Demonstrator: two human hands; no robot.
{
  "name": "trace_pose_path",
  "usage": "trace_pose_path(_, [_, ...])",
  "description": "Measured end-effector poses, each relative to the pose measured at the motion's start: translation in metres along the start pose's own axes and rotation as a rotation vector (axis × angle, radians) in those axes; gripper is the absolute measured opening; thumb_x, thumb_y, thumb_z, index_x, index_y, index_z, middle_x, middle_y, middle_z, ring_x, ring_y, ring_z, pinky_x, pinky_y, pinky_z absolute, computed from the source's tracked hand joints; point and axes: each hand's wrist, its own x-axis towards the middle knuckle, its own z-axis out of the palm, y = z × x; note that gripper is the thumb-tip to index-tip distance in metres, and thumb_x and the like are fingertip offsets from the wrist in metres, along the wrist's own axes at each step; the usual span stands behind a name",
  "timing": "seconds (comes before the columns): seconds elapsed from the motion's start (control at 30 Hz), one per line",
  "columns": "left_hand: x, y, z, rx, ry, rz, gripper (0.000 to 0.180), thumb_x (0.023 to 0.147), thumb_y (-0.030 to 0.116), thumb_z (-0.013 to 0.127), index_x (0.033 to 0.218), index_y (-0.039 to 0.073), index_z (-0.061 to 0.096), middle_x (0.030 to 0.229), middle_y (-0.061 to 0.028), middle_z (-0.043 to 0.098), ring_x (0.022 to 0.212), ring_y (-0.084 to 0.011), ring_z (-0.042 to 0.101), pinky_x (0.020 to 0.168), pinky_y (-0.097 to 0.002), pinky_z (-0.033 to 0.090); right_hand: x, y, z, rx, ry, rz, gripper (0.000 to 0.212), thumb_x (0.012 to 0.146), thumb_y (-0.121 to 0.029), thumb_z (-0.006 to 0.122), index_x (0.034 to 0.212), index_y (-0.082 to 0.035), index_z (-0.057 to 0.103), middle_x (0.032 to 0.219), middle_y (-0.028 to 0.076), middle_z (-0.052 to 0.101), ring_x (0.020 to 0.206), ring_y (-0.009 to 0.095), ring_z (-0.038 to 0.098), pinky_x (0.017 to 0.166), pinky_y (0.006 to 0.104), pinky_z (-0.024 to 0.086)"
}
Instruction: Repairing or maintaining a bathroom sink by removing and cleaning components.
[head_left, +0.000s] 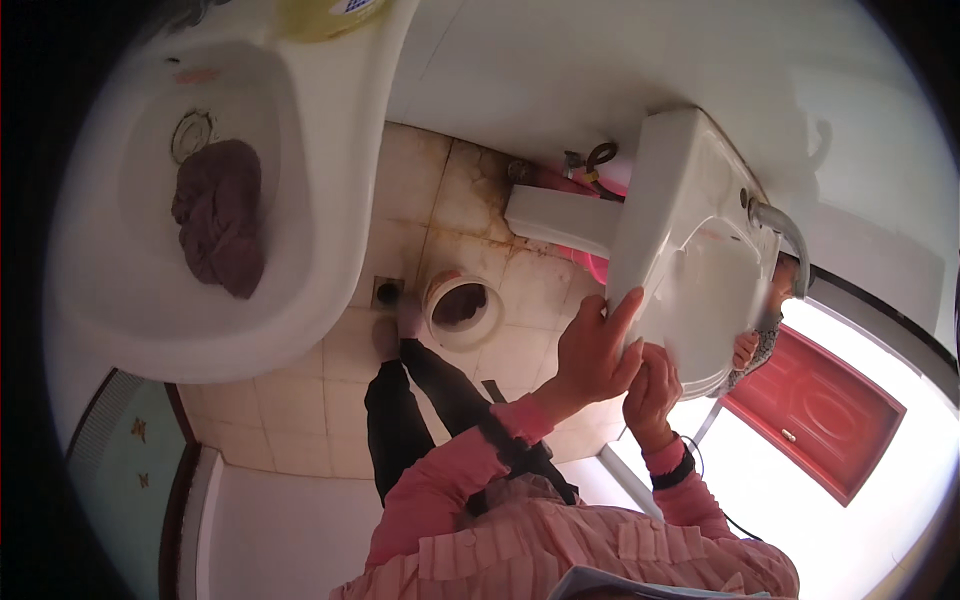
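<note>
My left hand (594, 358) is at the front edge of the white pedestal basin (668, 150) on the right. Its index finger is stretched along the rim, and I see nothing held in it. Close beside it, my right hand (653, 400) has its fingers drawn together near the same edge. Whatever those fingers may pinch is too hidden to make out. The basin's bowl (705, 290) is pale and smooth, under a curved metal tap (785, 230). A dark brown cloth (222, 215) lies crumpled in the larger white basin (335, 230) at left.
On the tiled floor, a whitish bucket (490, 330) with dark cloth in it stands near my feet, next to a floor drain (387, 292). Another person's hand (746, 350) rests by the right basin's far edge. A yellow container (325, 18) sits on the left basin.
</note>
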Motion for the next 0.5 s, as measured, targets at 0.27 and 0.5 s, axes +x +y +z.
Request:
trace_pose_path(0.27, [0.011, -0.039, -0.002, -0.307, -0.014, 0.001, 0.053, 0.076, 0.03, 0.056, 0.122, 0.009, 0.044, 0.092, -0.0143, 0.045, 0.066, -0.023, 0.052, 0.057, -0.0316, 0.045, 0.004, 0.0, -0.002, -0.006, -0.024, 0.048, 0.022, 0.069, 0.004, 0.044, 0.087, 0.001, 0.056, 0.082, 0.016, 0.058, 0.071, 0.03, 0.056, 0.062, 0.0358, 0.046])
trace_pose_path(0.5, [0.05, -0.131, 0.016, -0.084, -0.022, -0.304, 0.035, 0.081, 0.009, 0.049, 0.116, 0.01, 0.049, 0.081, -0.0104, 0.049, 0.068, -0.0222, 0.053, 0.059, -0.0328, 0.044, -0.001, 0.001, 0.0, -0.022, -0.057, 0.097, 0.017, 0.074, 0.004, 0.04, 0.085, 0.003, 0.053, 0.08, 0.017, 0.056, 0.07, 0.029, 0.055, 0.063, 0.0357, 0.044])
